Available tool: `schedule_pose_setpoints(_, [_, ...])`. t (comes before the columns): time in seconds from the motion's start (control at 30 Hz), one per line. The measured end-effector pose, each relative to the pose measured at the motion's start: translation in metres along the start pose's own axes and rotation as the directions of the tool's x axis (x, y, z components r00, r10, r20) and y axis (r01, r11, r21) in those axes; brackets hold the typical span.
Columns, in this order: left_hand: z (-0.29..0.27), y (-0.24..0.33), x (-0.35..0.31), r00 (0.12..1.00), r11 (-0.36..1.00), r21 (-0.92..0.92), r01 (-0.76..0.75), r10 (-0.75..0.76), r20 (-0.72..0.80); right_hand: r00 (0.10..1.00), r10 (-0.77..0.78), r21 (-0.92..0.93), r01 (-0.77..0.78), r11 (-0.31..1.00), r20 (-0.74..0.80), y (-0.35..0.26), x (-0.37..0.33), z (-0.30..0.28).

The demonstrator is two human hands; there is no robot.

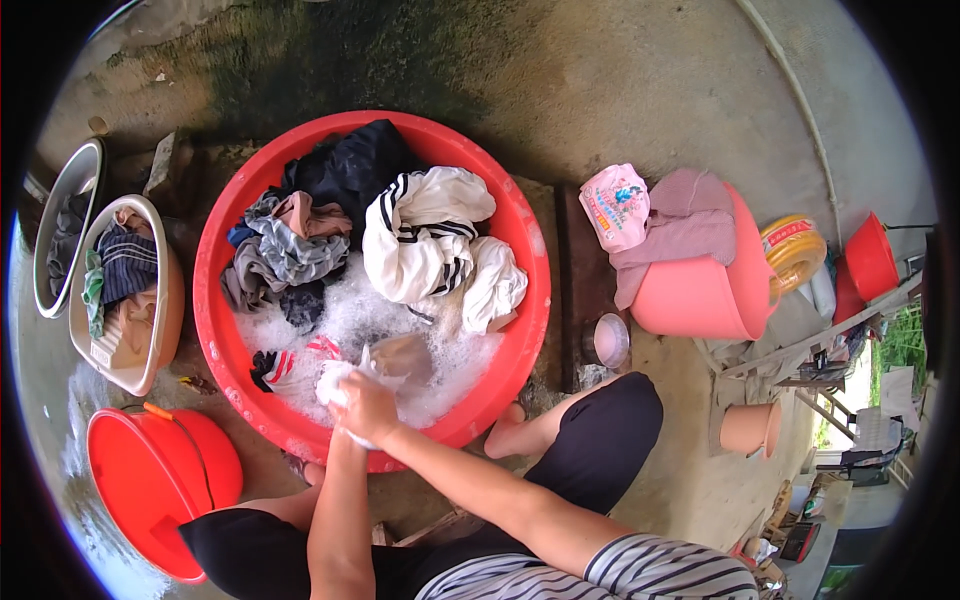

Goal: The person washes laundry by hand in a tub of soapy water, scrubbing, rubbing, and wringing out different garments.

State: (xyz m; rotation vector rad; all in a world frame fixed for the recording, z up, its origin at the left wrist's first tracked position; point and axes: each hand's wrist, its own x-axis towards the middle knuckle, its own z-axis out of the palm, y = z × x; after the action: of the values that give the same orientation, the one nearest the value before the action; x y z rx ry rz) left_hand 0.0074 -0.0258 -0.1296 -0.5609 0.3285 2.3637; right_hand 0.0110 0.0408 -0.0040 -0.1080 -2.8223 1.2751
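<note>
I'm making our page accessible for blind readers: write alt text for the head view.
Two bare hands, close together, grip a white cloth above suds in a large red tub holding dark, grey and white clothes. Two basins of laundry and a red bucket stand left; a pink tub is right.

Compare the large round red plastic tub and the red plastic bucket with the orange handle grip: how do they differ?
Size: the tub is much wider than the bucket.
Contents: the tub holds clothes and white suds; no clothes or suds show in the bucket.
Handle: the bucket has one with an orange grip; none shows on the tub.
Shared: both are red, round-rimmed and open-topped.
</note>
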Motion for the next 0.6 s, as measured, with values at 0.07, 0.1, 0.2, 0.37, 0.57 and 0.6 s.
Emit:
schedule_pose_setpoints(0.07, [-0.028, 0.004, -0.002, 0.991, 0.997, -0.012, -0.072, 0.070, -0.111, 0.994, 0.100, -0.019, -0.099, 0.995, 0.047, 0.003, 0.025, 0.013])
schedule_pose_setpoints(0.1, [-0.031, -0.006, 0.007, 0.987, 1.000, 0.009, -0.023, 0.024, -0.158, 0.984, 0.172, -0.030, -0.173, 0.984, -0.041, 0.028, 0.038, 0.013])
schedule_pose_setpoints(0.2, [0.008, -0.026, 0.002, 0.892, 0.956, 0.249, 0.155, -0.027, -0.451, 0.976, 0.220, -0.205, -0.214, 0.955, 0.004, 0.108, 0.036, -0.008])
schedule_pose_setpoints(0.37, [-0.005, 0.006, -0.030, 0.664, 0.870, 0.335, 0.360, 0.013, -0.747, 0.774, 0.634, -0.341, -0.591, 0.731, 0.018, 0.150, -0.011, -0.017])
schedule_pose_setpoints(0.57, [-0.098, 0.059, -0.035, 0.959, 0.924, 0.266, 0.277, -0.247, -0.139, 0.996, -0.083, 0.386, 0.086, 0.919, -0.023, -0.001, -0.044, 0.041])
schedule_pose_setpoints(0.6, [-0.077, 0.007, -0.023, 0.995, 0.906, 0.424, -0.013, 0.055, -0.087, 0.998, -0.046, 0.375, 0.026, 0.927, 0.044, 0.008, -0.050, 0.028])
